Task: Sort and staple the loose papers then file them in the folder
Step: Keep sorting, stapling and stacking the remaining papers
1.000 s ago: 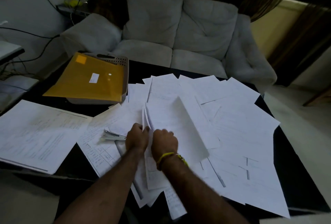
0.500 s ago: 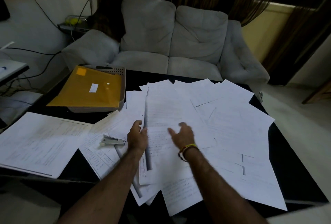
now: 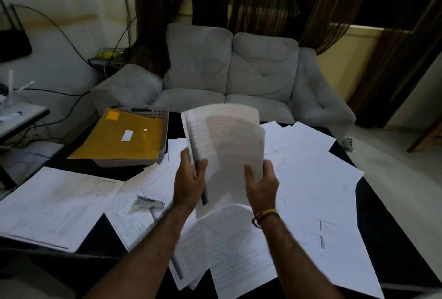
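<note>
Both hands hold a thin stack of white printed papers [image 3: 224, 148] raised above the table, tilted toward me. My left hand [image 3: 189, 179] grips its left edge, thumb on the front. My right hand [image 3: 262, 179] holds the right edge with curled fingers. Many loose sheets [image 3: 315, 179] lie fanned across the black table [image 3: 392, 239]. A small silver stapler [image 3: 148, 203] rests on papers left of my left wrist. A yellow folder [image 3: 119, 136] lies on top of a grey tray [image 3: 157, 117] at the back left.
A separate pile of printed pages [image 3: 55, 205] lies at the table's left front. A grey sofa [image 3: 229, 71] stands behind the table. Cables and a side table [image 3: 21, 117] are at the far left.
The stack that lay on the table has been lifted up in both hands. My right hand, open over the sheets half a second ago, now holds the stack's right edge. The view tilted upward.
</note>
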`<state>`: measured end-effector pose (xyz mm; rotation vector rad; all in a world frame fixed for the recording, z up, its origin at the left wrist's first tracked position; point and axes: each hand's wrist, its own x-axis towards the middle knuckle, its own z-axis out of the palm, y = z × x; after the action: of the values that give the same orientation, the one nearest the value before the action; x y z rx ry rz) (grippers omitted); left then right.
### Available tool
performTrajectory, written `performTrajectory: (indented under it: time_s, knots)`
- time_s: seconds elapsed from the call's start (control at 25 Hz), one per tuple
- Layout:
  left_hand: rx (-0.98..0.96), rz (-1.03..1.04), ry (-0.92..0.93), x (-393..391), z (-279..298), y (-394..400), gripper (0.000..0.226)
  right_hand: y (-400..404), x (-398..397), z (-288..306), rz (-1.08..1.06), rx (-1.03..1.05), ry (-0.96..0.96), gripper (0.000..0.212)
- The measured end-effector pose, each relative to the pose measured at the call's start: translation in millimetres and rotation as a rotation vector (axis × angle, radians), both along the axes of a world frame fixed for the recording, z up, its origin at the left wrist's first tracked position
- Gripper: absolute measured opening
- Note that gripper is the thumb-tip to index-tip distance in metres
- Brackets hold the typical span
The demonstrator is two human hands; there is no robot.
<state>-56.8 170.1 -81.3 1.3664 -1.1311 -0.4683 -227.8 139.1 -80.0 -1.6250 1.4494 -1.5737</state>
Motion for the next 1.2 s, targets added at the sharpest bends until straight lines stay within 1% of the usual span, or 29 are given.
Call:
performTrajectory:
  time_s: [0.08, 0.16, 0.24, 0.28, 0.32, 0.36, 0.4, 0.44, 0.48, 0.52, 0.56, 0.6, 0.64, 0.68, 0.72, 0.76, 0.8, 0.84, 0.92, 1.0, 1.08, 1.2]
  knots:
    - [0.054, 0.043, -0.100, -3.0, -3.0, 3.8, 0.051, 6.1, 2.3, -15.0, 0.054, 0.041, 0.050, 0.035]
    - [-0.001, 0.095, -0.197, -3.7, 11.8, -0.2, 0.066, 1.8, 2.3, -5.7, 0.078, -0.002, 0.072, 0.045]
    - [-0.137, 0.116, -0.274, -6.2, 38.0, -9.0, 0.070, -5.9, 2.5, 23.9, 0.060, -0.126, 0.096, 0.055]
    - [-0.194, 0.149, -0.325, -6.3, 47.3, -15.0, 0.067, -12.2, 3.0, 40.4, 0.015, -0.229, 0.138, 0.058]
    - [-0.232, 0.193, -0.374, -6.9, 55.0, -20.0, 0.060, -19.3, 3.3, 56.3, -0.040, -0.344, 0.201, 0.056]
    - [-0.256, 0.237, -0.401, -6.6, 59.9, -24.2, 0.051, -27.8, 3.6, 68.6, -0.092, -0.438, 0.278, 0.048]
    - [-0.274, 0.266, -0.408, -5.7, 61.4, -27.7, 0.041, -35.8, 3.6, 76.5, -0.141, -0.485, 0.347, 0.038]
    - [-0.291, 0.278, -0.411, -5.2, 60.8, -29.7, 0.034, -41.4, 3.2, 79.7, -0.172, -0.503, 0.381, 0.028]
    - [-0.304, 0.276, -0.414, -5.2, 60.2, -28.8, 0.032, -44.4, 2.4, 77.6, -0.174, -0.518, 0.380, 0.022]
    - [-0.305, 0.268, -0.417, -4.7, 58.0, -27.2, 0.033, -45.1, 0.8, 72.2, -0.149, -0.538, 0.342, 0.022]
    - [-0.296, 0.260, -0.400, -5.5, 57.0, -23.6, 0.039, -43.3, -1.1, 67.0, -0.108, -0.541, 0.269, 0.030]
    - [-0.266, 0.248, -0.344, -6.6, 52.2, -20.0, 0.049, -39.7, -3.3, 61.2, -0.054, -0.480, 0.145, 0.046]
    - [-0.214, 0.233, -0.244, -10.1, 46.7, -14.7, 0.059, -34.7, -5.4, 56.8, -0.002, -0.349, -0.027, 0.061]
    - [-0.135, 0.224, -0.141, -15.0, 37.6, -11.6, 0.064, -31.1, -7.2, 51.2, 0.035, -0.182, -0.210, 0.071]
    - [-0.038, 0.218, -0.064, -21.7, 26.6, -9.6, 0.063, -30.1, -8.6, 43.0, 0.057, -0.033, -0.335, 0.072]
    - [0.056, 0.223, -0.031, -27.8, 15.2, -9.1, 0.055, -31.3, -8.8, 33.6, 0.067, 0.067, -0.360, 0.064]
    - [0.122, 0.235, -0.027, -33.7, 4.8, -10.2, 0.046, -33.3, -9.3, 22.9, 0.055, 0.123, -0.301, 0.051]
    - [0.143, 0.264, -0.034, -39.4, -2.9, -11.7, 0.037, -33.2, -10.6, 15.6, 0.043, 0.147, -0.218, 0.040]
    - [0.077, 0.331, -0.054, -47.0, -3.6, -13.3, 0.029, -30.6, -8.3, 12.9, 0.024, 0.094, -0.116, 0.032]
    - [-0.021, 0.385, -0.080, -50.5, 2.7, -17.0, 0.028, -30.7, -2.7, 16.6, -0.059, -0.040, -0.076, 0.032]
    - [-0.020, 0.388, -0.067, -54.7, 3.8, -14.3, 0.027, -30.8, 2.5, 13.9, -0.091, -0.110, -0.029, 0.030]
    - [0.018, 0.409, -0.039, -59.0, -5.5, -3.2, 0.030, -21.2, 3.4, -9.2, -0.031, -0.125, 0.042, 0.019]
